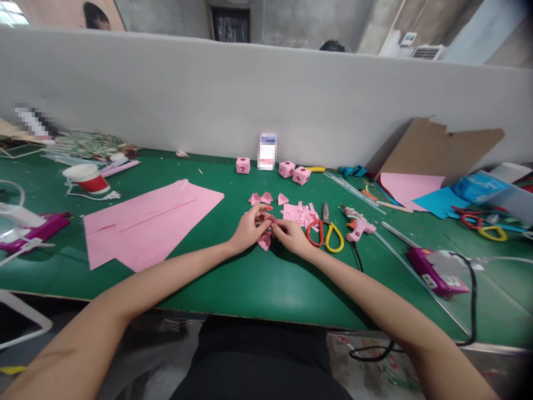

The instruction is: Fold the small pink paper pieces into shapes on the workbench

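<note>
My left hand (pixel 250 228) and my right hand (pixel 289 234) meet over the middle of the green table, both closed on a small pink paper piece (pixel 270 220). Fingers hide much of its shape. Just below them lies a folded pink paper piece (pixel 264 242). Beyond the left hand sit several small folded pink pieces (pixel 266 197). Pink paper scraps (pixel 306 214) are heaped past my right hand, beside scissors (pixel 326 230) with one red and one yellow handle. A pink glue gun (pixel 358 225) rests farther right.
Pink paper cubes (pixel 243 165) stand near the grey partition (pixel 187 100). A large pink sheet (pixel 154 225) covers the left side, near a paper cup (pixel 88 179). Purple power strips (pixel 435 271) lie at both sides; clear glue sticks, cardboard (pixel 437 150) and blue paper are at right.
</note>
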Tool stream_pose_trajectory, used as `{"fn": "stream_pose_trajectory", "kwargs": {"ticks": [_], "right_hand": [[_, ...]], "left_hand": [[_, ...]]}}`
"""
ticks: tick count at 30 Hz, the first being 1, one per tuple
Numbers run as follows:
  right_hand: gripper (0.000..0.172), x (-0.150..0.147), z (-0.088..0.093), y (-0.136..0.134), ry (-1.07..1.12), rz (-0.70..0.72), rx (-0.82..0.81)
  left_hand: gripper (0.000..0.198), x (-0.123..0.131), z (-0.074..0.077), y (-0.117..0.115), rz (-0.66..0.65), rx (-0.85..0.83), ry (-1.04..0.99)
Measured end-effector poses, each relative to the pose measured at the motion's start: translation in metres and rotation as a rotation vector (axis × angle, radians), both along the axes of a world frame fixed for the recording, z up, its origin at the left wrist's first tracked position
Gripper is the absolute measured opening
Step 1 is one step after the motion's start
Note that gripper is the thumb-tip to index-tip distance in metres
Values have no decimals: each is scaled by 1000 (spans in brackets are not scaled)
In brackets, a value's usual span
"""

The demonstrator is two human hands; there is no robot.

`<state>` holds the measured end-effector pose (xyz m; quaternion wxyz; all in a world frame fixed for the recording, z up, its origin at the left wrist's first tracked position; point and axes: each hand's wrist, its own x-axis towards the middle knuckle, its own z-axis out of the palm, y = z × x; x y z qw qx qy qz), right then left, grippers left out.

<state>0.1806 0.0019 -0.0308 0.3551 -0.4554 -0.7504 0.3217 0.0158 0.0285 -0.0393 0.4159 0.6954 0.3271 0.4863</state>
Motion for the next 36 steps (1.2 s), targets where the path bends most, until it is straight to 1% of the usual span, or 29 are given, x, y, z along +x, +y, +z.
{"fn": "stream_pose_trajectory", "kwargs": {"ticks": [2, 5, 8, 11, 13, 15, 17, 20, 25, 29, 36], "right_hand": [[37, 1, 3, 0, 1, 6, -20], [45, 6, 8, 2, -34, -28, -42], [51, 13, 13, 5, -24, -103, 26], [44, 18, 15, 9, 92, -164, 80], [36, 19, 16, 11, 162, -122, 41], [34, 19, 16, 10, 195, -55, -6], [33, 18, 16, 9, 203, -23, -23], [30, 18, 15, 8, 185, -33, 16], [24, 15, 12, 6, 73, -81, 181], [18, 14, 12, 4, 27, -126, 275], [17, 12, 13, 2, 16, -187, 278]], "left_hand": [[28, 0, -1, 1, -2, 3, -3], [28, 0, -2, 3, 0, -19, -18], [29, 0, -2, 2, -7, -46, -27], [29, 0, 0, 0, -21, -56, -14], [30, 0, 1, -1, -23, -52, -3], [31, 0, 2, -1, -24, -52, -1], [32, 0, 2, -1, -17, -59, -7], [33, 0, 1, 0, -12, -81, -13], [32, 1, 1, -1, -55, -114, -46], [30, 2, 3, -3, -72, -108, -11], [32, 1, 8, -8, -85, -93, -2]]}}
